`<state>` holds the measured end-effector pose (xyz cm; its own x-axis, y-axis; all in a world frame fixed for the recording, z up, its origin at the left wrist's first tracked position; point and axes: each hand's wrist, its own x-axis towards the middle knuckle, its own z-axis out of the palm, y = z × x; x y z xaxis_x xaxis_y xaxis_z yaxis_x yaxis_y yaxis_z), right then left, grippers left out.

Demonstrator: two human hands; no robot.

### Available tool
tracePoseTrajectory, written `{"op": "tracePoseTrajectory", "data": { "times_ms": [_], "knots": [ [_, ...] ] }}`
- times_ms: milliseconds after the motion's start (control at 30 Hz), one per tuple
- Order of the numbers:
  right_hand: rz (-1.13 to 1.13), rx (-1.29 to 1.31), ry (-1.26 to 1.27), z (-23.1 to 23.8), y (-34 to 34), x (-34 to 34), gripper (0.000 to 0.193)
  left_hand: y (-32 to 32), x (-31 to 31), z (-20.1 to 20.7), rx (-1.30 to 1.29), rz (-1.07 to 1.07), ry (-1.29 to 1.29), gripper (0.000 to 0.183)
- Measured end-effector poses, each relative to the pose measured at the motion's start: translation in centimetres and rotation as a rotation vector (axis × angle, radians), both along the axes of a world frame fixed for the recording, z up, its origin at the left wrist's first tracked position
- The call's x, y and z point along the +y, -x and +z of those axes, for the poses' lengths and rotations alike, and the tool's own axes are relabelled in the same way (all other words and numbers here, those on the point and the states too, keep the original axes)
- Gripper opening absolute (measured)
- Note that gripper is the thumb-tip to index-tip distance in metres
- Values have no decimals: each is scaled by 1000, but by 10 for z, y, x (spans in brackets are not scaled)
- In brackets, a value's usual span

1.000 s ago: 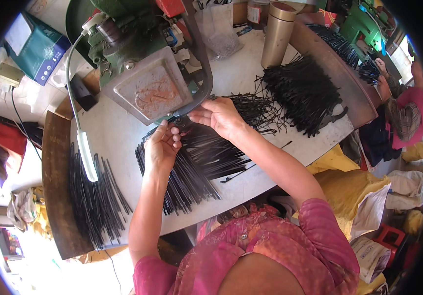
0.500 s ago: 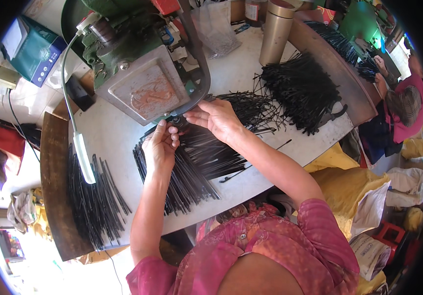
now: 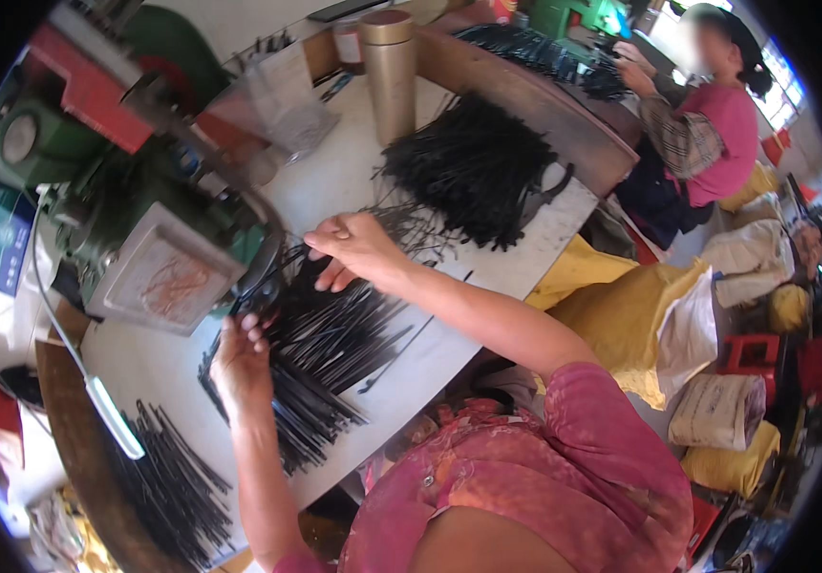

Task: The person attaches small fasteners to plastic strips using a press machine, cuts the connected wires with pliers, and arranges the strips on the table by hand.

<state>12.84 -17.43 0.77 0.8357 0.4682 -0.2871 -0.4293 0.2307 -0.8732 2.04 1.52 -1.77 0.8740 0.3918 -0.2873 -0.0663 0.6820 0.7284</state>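
My left hand (image 3: 242, 371) is at the lower edge of a green bench press (image 3: 164, 272) with a worn metal cover. Its thumb and fingers are closed together, and whatever they pinch is too small to make out. To the right of the press, my right hand (image 3: 361, 250) hangs over a loose heap of thin black strips (image 3: 334, 329), fingers bent and apart, with nothing seen in them. Under and beside my left hand lies a neater bundle of black strips (image 3: 310, 411). The press hides the spot just beyond my left fingertips.
A thick pile of black strips (image 3: 473, 172) lies behind my right hand, near a gold flask (image 3: 389, 91) and a clear plastic bag (image 3: 287, 105). More strips (image 3: 167, 487) lie at left by a lamp (image 3: 115, 417). A co-worker (image 3: 707, 124) sits at far right; yellow sacks (image 3: 621, 315) stand below.
The view has swung, so the bench and press appear farther left and the co-worker shows more fully. My right hand has drawn away from the press; my left stays at it.
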Motion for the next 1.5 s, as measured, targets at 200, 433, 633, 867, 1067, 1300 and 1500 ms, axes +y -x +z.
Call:
{"op": "tracePoseTrajectory", "data": {
  "times_ms": [200, 433, 633, 867, 1067, 1300, 1500],
  "knots": [
    [-104, -1115, 1008, 15, -48, -103, 23, 1, 3, 22, 174, -189, -59, 20],
    [43, -1265, 1379, 16, -50, -116, 11, 8, 3, 22, 102, -180, -70, 9],
    [32, -1679, 1267, 22, -25, -69, 15, 9, -3, 16, 100, -285, 115, 17],
    [36, -1998, 1037, 17, -5, -26, 15, 16, -4, 15, 144, -270, 98, 16],
    [124, -1977, 1225, -7, -21, -25, 19, 21, -2, 11, 125, -317, 21, 17],
    [110, -2016, 1154, -29, -38, -27, 16, 30, -3, 12, 116, -320, 25, 15],
    [88, -1987, 1069, -34, -48, -34, 14, 31, 0, 8, 94, -343, 40, 16]
  ]
}}
